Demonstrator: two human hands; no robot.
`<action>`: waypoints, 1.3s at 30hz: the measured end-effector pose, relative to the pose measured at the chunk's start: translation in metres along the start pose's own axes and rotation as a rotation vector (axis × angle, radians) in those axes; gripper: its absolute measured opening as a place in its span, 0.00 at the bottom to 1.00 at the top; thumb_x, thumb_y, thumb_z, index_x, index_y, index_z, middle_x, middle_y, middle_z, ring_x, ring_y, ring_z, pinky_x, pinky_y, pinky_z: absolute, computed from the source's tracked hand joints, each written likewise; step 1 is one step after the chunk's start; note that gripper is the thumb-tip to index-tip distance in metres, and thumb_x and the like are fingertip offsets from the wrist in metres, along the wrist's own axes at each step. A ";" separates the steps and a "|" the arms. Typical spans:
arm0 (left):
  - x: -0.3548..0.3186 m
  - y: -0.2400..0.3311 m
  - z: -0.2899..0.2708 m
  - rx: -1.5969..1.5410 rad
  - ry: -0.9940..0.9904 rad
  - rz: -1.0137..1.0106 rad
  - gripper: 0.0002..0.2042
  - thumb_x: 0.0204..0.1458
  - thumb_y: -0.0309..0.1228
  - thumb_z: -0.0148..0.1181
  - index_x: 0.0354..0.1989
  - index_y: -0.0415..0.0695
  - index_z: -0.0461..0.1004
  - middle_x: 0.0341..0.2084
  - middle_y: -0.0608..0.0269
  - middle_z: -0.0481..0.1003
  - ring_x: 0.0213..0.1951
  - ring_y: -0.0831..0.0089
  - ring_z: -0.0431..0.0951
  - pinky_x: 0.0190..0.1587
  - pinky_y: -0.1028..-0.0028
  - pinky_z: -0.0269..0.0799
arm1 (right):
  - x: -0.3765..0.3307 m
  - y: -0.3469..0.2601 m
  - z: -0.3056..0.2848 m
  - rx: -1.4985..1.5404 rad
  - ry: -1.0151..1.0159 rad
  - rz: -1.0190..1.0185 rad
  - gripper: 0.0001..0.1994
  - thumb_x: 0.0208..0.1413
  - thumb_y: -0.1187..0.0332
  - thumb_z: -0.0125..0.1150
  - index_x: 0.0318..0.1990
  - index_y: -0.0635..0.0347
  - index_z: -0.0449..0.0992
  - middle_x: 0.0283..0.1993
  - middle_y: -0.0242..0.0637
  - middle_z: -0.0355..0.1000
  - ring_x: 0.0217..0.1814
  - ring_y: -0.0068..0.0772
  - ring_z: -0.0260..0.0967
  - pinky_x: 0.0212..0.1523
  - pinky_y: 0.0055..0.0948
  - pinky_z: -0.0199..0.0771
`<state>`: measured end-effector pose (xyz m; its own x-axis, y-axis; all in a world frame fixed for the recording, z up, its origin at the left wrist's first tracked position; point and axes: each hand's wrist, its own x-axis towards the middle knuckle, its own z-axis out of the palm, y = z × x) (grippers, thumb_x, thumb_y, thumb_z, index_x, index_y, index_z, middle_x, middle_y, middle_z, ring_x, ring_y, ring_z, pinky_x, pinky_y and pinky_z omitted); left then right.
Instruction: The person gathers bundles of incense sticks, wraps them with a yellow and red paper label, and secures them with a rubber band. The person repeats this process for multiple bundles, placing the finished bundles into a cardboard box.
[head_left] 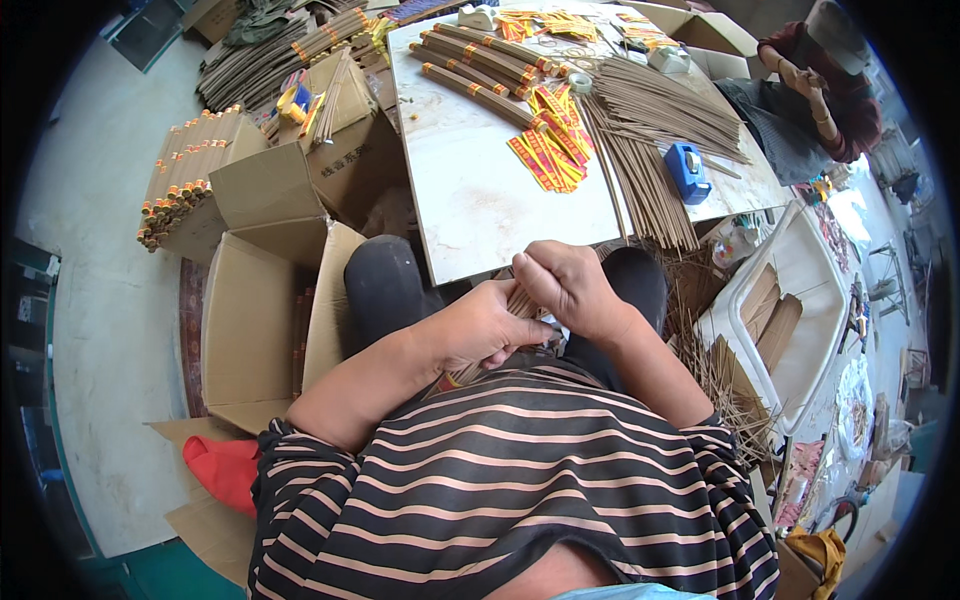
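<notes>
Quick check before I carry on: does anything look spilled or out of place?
Yes: thin loose sticks lie jumbled beside the white tub, on the person's right. They cross at odd angles, unlike the mostly aligned sticks on the table, so they look spilled, though they may be discards.

A red cloth (222, 472) lies at lower left, while at right a white tub (815, 300) holds cardboard pieces (778, 335).

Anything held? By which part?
A bundle of brown sticks: left hand wrapped around its middle stretch, right hand curled at its upper end; whether that one grips is hidden.
</notes>
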<state>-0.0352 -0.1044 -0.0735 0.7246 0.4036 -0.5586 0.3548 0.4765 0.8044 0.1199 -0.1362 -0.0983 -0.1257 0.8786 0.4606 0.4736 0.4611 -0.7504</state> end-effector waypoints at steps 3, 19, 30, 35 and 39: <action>0.007 0.001 -0.012 -0.064 0.014 0.007 0.10 0.47 0.25 0.60 0.30 0.43 0.62 0.14 0.70 0.63 0.10 0.84 0.61 0.11 0.83 0.55 | 0.011 0.028 -0.012 0.368 0.086 0.578 0.17 0.60 0.56 0.49 0.27 0.60 0.72 0.16 0.23 0.59 0.18 0.13 0.54 0.18 0.16 0.53; 0.037 -0.011 -0.075 -0.350 0.018 -0.007 0.10 0.48 0.25 0.59 0.35 0.35 0.64 0.14 0.67 0.64 0.09 0.84 0.58 0.09 0.83 0.55 | 0.108 0.173 -0.006 -0.779 0.061 0.561 0.17 0.45 0.55 0.62 0.36 0.59 0.73 0.42 0.42 0.70 0.44 0.41 0.67 0.43 0.36 0.66; 0.048 -0.016 -0.092 -0.406 -0.012 -0.029 0.10 0.47 0.25 0.60 0.31 0.38 0.63 0.15 0.68 0.65 0.10 0.85 0.61 0.10 0.84 0.58 | 0.117 0.191 0.007 -0.756 -0.146 0.687 0.12 0.44 0.58 0.63 0.27 0.58 0.74 0.30 0.39 0.73 0.37 0.40 0.70 0.38 0.36 0.67; 0.047 -0.016 -0.094 -0.419 -0.019 -0.033 0.10 0.47 0.25 0.61 0.31 0.38 0.63 0.15 0.67 0.65 0.10 0.85 0.61 0.11 0.85 0.58 | 0.117 0.186 -0.005 -0.510 -0.149 0.699 0.09 0.43 0.65 0.62 0.27 0.62 0.77 0.29 0.47 0.74 0.33 0.44 0.72 0.37 0.35 0.70; 0.047 -0.020 -0.096 -0.425 -0.034 -0.041 0.14 0.47 0.24 0.60 0.39 0.35 0.63 0.18 0.65 0.66 0.11 0.86 0.60 0.10 0.85 0.57 | 0.110 0.187 -0.021 -0.452 -0.168 0.665 0.09 0.43 0.66 0.61 0.28 0.63 0.77 0.27 0.48 0.74 0.30 0.43 0.73 0.33 0.34 0.71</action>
<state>-0.0651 -0.0201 -0.1348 0.7363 0.3549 -0.5761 0.1144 0.7739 0.6229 0.2128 0.0443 -0.1776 0.1931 0.9742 -0.1168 0.7961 -0.2252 -0.5617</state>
